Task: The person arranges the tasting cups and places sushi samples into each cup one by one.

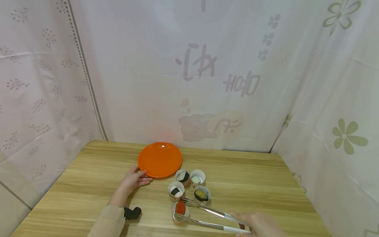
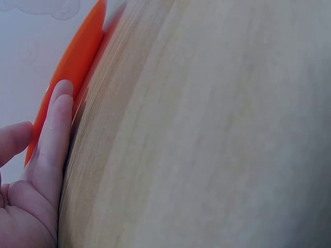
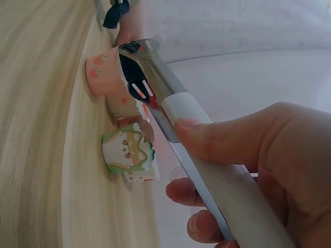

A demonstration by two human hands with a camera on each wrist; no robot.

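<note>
My left hand [image 1: 133, 180] holds the near-left rim of an orange plate [image 1: 160, 159], thumb at the edge and fingers underneath. In my right hand [image 1: 258, 224] is a pair of metal tongs [image 1: 207, 224] with white handles. The tongs' tips are spread, one on each side of a red-topped sushi piece [image 1: 180, 208]. That piece sits in the nearest paper cup [image 1: 174, 220]. Whether the tips touch it, I cannot tell. The right wrist view has the thumb and fingers wrapped about the white handle [image 3: 227, 186], with a patterned cup [image 3: 126, 150] beyond.
Several more paper cups stand between plate and tongs: black-and-white pieces in two [image 1: 176, 191] [image 1: 182, 177], a white piece with a yellow-green centre [image 1: 196, 179], and a yellow-topped one [image 1: 201, 195]. Patterned curtains [image 1: 142, 82] hang behind the wooden table [image 1: 251, 184].
</note>
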